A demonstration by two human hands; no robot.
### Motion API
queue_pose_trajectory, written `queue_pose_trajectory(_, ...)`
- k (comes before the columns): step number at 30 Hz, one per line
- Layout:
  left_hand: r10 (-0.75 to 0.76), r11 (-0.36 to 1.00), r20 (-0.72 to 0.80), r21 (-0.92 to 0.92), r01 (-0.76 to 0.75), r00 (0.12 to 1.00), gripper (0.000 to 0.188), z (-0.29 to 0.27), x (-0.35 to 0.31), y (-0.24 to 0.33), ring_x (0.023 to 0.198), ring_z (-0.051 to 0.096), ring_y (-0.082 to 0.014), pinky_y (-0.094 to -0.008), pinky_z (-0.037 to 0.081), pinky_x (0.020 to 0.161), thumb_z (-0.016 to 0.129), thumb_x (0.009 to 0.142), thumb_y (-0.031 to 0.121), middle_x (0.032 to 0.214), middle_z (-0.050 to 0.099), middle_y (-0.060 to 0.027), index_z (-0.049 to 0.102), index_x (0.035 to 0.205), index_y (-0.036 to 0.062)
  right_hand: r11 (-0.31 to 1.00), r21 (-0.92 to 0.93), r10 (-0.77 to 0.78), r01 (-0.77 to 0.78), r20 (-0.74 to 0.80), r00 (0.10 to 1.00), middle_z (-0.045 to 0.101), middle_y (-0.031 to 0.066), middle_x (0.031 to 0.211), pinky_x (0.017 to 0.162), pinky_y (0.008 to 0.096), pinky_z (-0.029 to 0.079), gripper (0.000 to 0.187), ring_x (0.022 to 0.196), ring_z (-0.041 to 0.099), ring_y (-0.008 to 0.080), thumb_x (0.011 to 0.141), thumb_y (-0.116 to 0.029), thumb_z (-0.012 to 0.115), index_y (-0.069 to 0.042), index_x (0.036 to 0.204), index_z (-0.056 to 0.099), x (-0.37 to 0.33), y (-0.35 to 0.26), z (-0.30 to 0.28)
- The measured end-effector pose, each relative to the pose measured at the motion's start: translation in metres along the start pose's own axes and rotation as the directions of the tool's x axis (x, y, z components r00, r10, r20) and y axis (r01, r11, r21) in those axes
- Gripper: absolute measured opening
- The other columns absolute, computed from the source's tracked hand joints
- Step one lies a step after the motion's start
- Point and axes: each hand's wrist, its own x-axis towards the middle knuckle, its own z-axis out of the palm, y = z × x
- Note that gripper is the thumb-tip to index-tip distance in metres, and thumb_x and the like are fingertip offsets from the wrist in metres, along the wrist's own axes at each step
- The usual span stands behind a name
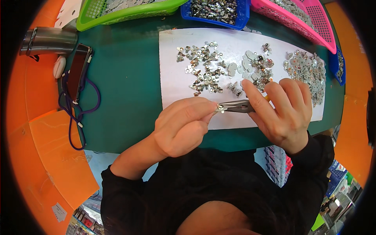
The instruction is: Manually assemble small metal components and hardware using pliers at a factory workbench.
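My left hand (182, 125) pinches a small shiny metal part (220, 107) between thumb and fingertips. In my right hand (280, 111) is a pair of needle-nose pliers (239, 105), whose dark jaws reach left to that part; a bit of yellow handle shows between the fingers. Both hands are over the near edge of a white board (172, 74). On the board, loose metal pieces with round rings (207, 74) are scattered at the left. Flat grey plates (232, 68) and more small pieces lie in the middle, and a dense heap of metal parts (307, 74) at the right.
Along the back stand a green basket (129, 17), a blue bin (215, 24) and a pink basket (297, 33), each with small parts. To the left are a metal tumbler (53, 40), a phone (77, 72) with a purple cord (98, 94) and a white oval object (59, 66).
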Motion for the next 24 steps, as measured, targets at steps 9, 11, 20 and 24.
queue_pose_trajectory(9,0.080,0.991,0.120,0.094,-0.092,0.990,0.033,-0.006,0.001,0.001,0.073,0.070,-0.0308,-0.0344,0.059,0.060,0.075,0.069,-0.017,0.090,0.068,-0.0199,0.046,0.071,0.0000,0.997,-0.041,-0.073,0.072,-0.014,0.997,0.049,0.0016,0.079,0.064,0.0339,0.043,0.041,0.071,0.050,0.0199,0.065,-0.018,0.069,-0.011,0.105,0.071,0.001,0.007,0.002)
queue_pose_trajectory(11,0.087,0.990,0.120,0.096,-0.099,0.989,0.033,-0.005,0.001,0.002,0.073,0.070,-0.0307,-0.0342,0.059,0.060,0.075,0.070,-0.017,0.090,0.069,-0.0198,0.047,0.072,0.0001,0.992,-0.067,-0.107,0.103,-0.062,0.992,0.047,0.0005,0.077,0.062,0.0312,0.041,0.030,0.067,0.048,0.0176,0.070,-0.016,0.064,-0.009,0.098,0.071,0.001,0.008,0.002)
queue_pose_trajectory(20,-0.097,0.993,0.103,0.081,0.089,0.990,0.025,-0.004,0.005,0.001,0.076,0.071,-0.0297,-0.0352,0.059,0.066,0.076,0.072,-0.013,0.090,0.070,-0.0192,0.059,0.088,-0.0033,0.998,-0.059,-0.033,0.032,-0.024,0.999,0.051,0.0014,0.078,0.063,0.0345,0.044,0.047,0.071,0.052,0.0205,0.061,-0.019,0.074,-0.012,0.107,0.073,0.000,0.005,0.002)
queue_pose_trajectory(24,0.011,0.979,0.147,0.199,-0.041,0.989,0.026,-0.007,0.009,-0.002,0.078,0.069,-0.0291,-0.0326,0.057,0.067,0.074,0.068,-0.008,0.089,0.068,-0.0168,0.067,0.093,-0.0065,0.997,-0.076,-0.039,0.032,-0.092,0.995,0.051,0.0013,0.078,0.062,0.0345,0.042,0.047,0.071,0.052,0.0201,0.058,-0.019,0.073,-0.012,0.105,0.074,-0.001,0.006,0.002)
